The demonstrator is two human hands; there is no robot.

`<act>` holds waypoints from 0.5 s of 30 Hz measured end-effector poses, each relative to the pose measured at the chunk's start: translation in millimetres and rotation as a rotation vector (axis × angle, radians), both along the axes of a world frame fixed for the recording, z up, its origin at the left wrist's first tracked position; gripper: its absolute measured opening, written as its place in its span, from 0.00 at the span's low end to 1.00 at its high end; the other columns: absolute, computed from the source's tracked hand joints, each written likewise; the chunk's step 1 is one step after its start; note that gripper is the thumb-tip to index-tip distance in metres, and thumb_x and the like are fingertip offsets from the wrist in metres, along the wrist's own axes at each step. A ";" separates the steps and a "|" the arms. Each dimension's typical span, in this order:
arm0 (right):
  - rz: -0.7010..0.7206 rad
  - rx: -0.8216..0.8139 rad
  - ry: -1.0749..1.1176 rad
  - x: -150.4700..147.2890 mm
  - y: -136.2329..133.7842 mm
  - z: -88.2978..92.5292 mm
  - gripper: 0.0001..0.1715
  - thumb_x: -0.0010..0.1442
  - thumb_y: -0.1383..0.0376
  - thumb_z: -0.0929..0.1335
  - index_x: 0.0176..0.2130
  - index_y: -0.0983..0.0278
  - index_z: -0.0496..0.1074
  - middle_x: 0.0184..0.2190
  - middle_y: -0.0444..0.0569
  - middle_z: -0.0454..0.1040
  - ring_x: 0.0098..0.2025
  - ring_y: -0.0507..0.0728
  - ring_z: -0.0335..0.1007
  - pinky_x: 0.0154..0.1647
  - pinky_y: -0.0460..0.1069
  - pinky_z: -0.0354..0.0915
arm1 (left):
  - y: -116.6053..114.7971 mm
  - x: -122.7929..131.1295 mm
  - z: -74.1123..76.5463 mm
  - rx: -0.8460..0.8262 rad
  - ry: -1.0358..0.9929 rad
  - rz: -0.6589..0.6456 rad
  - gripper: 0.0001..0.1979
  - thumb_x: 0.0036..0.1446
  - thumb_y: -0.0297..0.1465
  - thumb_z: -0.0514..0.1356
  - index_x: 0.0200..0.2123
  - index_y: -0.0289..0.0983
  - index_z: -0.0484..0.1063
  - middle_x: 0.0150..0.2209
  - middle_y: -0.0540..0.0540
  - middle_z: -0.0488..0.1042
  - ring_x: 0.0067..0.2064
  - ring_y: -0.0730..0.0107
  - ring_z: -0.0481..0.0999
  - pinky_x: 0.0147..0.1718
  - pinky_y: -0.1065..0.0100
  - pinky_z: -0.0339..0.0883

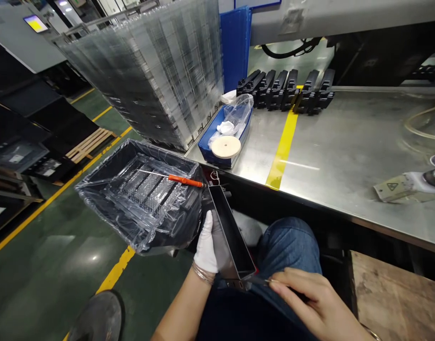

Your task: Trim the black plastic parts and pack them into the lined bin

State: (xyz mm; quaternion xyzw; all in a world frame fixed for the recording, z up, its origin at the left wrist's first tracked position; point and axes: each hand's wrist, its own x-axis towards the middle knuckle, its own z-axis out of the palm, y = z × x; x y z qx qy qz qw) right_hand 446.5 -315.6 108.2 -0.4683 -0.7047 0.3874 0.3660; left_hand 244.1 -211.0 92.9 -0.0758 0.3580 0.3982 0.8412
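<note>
While the gloved left hand [206, 247] clasps the black trough-shaped part [232, 233] over the lap, below the near edge of the bench [345, 156] | right hand [310, 299] pinches a thin tool [262, 280] touching that part's near end

left hand [206, 246] fingers: behind black part [231, 232] | thin tool [263, 280] in right hand [310, 298]: too small to tell

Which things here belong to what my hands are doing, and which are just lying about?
In hand:
black housing, held by gloved left hand
thin tool at its end, in right hand

Lying about:
orange-handled screwdriver
plastic-lined bin
blue tray
white disc
row of black parts
stack of clear trays
</note>
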 end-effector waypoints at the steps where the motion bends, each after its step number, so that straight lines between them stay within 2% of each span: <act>1: 0.028 -0.031 -0.016 0.9 -1.5 1.6 0.19 0.72 0.58 0.63 0.34 0.59 0.77 0.25 0.42 0.76 0.25 0.50 0.74 0.27 0.43 0.66 | 0.7 0.5 0.8 -0.020 0.000 0.006 0.28 0.66 0.51 0.53 0.34 0.36 0.83 0.34 0.43 0.83 0.37 0.61 0.83 0.58 0.55 0.68; 3: 0.086 -0.104 -0.038 3.3 -3.8 4.8 0.19 0.71 0.57 0.65 0.32 0.58 0.77 0.24 0.41 0.77 0.25 0.49 0.74 0.27 0.42 0.67 | 1.7 0.7 2.6 -0.055 0.012 0.022 0.30 0.68 0.50 0.49 0.33 0.36 0.83 0.33 0.43 0.83 0.36 0.61 0.82 0.58 0.54 0.68; 5: 0.058 -0.134 -0.015 5.6 -2.3 6.4 0.18 0.70 0.56 0.66 0.32 0.58 0.78 0.26 0.41 0.79 0.27 0.50 0.76 0.29 0.41 0.69 | 0.5 -0.5 2.3 -0.048 0.004 0.027 0.29 0.67 0.49 0.51 0.32 0.35 0.83 0.32 0.43 0.83 0.35 0.62 0.82 0.58 0.56 0.68; 8: -0.191 -0.042 0.076 4.2 11.6 2.9 0.16 0.66 0.55 0.69 0.30 0.59 0.78 0.25 0.42 0.79 0.26 0.51 0.77 0.28 0.41 0.70 | -7.8 -1.9 -5.1 0.019 -0.006 -0.016 0.19 0.57 0.47 0.66 0.35 0.35 0.83 0.34 0.44 0.84 0.37 0.63 0.82 0.54 0.62 0.71; 11: -0.427 0.085 0.130 -5.0 35.0 -3.8 0.18 0.64 0.52 0.70 0.30 0.60 0.77 0.24 0.44 0.77 0.23 0.52 0.74 0.24 0.42 0.70 | -20.5 2.4 -18.2 0.096 -0.026 -0.104 0.21 0.42 0.45 0.76 0.36 0.36 0.84 0.34 0.47 0.84 0.38 0.65 0.82 0.52 0.67 0.70; 13: -0.487 0.149 0.157 -13.4 50.1 -6.6 0.18 0.66 0.50 0.68 0.35 0.61 0.76 0.25 0.45 0.77 0.24 0.52 0.74 0.25 0.42 0.70 | -28.3 8.4 -26.5 0.177 -0.062 -0.151 0.22 0.43 0.46 0.75 0.36 0.37 0.84 0.33 0.49 0.83 0.38 0.66 0.82 0.55 0.69 0.68; 15: -0.503 0.209 0.179 -20.9 61.0 -7.0 0.18 0.67 0.50 0.68 0.36 0.61 0.74 0.25 0.44 0.76 0.25 0.52 0.73 0.25 0.43 0.70 | -33.9 14.8 -31.4 0.251 -0.073 -0.176 0.23 0.45 0.46 0.74 0.39 0.36 0.83 0.35 0.47 0.83 0.40 0.65 0.82 0.56 0.69 0.66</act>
